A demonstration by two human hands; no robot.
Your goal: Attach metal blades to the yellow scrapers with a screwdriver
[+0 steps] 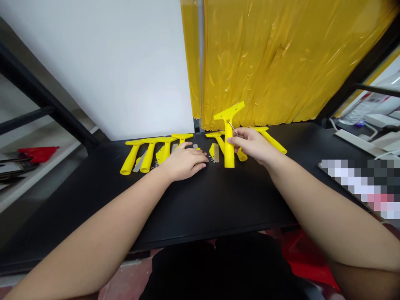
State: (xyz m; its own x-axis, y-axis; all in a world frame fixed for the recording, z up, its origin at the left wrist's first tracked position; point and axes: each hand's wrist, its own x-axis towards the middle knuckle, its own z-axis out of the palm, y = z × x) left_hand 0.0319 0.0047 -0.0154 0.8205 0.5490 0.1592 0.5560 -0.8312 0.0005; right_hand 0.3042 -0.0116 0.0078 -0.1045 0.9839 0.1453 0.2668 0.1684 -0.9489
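Observation:
My right hand [248, 142] grips a yellow scraper handle [229, 146] upright above the table, its wide T-shaped head at the top. A thin metal rod [233, 128] also sticks out from these fingers, touching the handle near its neck; its kind is unclear. My left hand [186, 161] rests low over the table with fingers stretched out, partly hiding small parts beneath. Between the hands lie a yellow plate [212, 152], a grey metal blade [216, 153] and several tiny screws [213, 159].
Several more yellow scraper handles [132, 158] lie in a row at the left, others [273, 141] behind my right hand. The black table [193, 208] meets a white panel [140, 75] and yellow plastic sheeting [265, 62]. Black frame posts [43, 91] stand at the sides.

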